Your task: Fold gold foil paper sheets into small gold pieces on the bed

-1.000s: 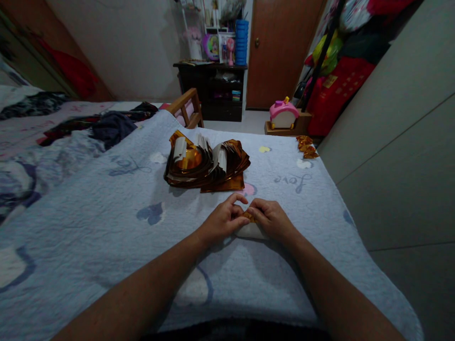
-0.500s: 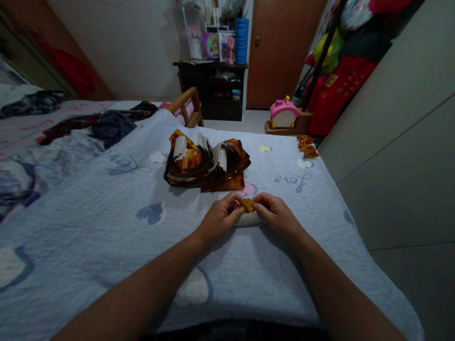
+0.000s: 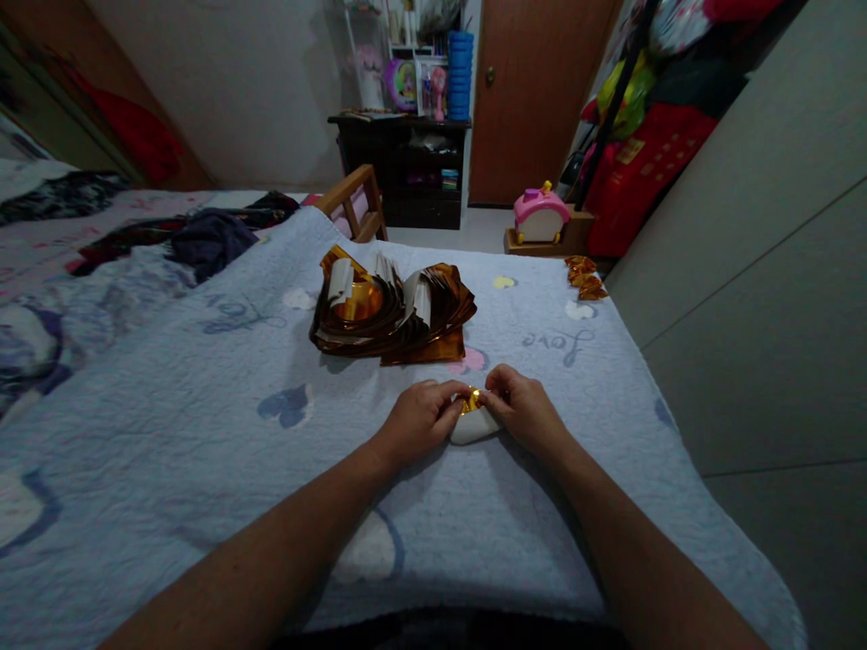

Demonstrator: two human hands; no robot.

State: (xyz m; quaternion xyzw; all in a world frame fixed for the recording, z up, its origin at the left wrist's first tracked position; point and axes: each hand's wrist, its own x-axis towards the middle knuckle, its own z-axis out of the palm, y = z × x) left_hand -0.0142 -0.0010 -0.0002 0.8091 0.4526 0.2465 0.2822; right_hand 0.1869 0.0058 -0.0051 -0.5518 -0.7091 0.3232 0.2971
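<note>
A small sheet of shiny gold foil paper (image 3: 472, 399) is pinched between my two hands, low over the bed. My left hand (image 3: 424, 417) has thumb and fingers closed on its left side. On its right side, my right hand (image 3: 520, 404) does the same. The sheet's white underside (image 3: 474, 428) curves below the gold part, towards me. Beyond my hands lies a loose, curled stack of gold foil paper (image 3: 393, 311), showing white backs between the layers. Several crumpled or folded gold foil pieces (image 3: 585, 278) sit at the far right corner of the bed.
A pale blue patterned bedspread (image 3: 284, 469) covers the bed beneath everything. Clothes (image 3: 209, 239) lie at the left. Past the foot stand a wooden chair (image 3: 352, 203), a dark shelf (image 3: 403, 171) and a pink toy case (image 3: 540, 217). A pale cabinet (image 3: 759, 298) borders the right side.
The fingers of both hands have shifted on the foil paper, with my left fingers stretched further across. Its gold part now looks more bent and catches more light.
</note>
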